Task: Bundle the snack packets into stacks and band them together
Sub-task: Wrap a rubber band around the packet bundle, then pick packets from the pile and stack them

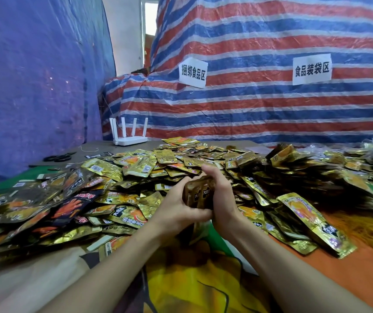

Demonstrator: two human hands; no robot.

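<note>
A small stack of brown-gold snack packets (198, 193) stands on edge between both of my hands, above the table's front middle. My left hand (178, 205) grips the stack from the left, thumb across its lower front. My right hand (220, 197) grips it from the right, fingers curled over the top. A wide heap of loose gold packets (135, 168) covers the table behind and to both sides. One long gold packet (311, 220) lies to the right of my right wrist. Whether a band is on the stack, I cannot tell.
A white router (130, 137) with several antennas stands at the back left, black scissors (59, 157) beside it. An orange mass of what look like rubber bands (361, 229) lies at the right. Striped tarpaulin (248, 105) with two paper signs rises behind the table.
</note>
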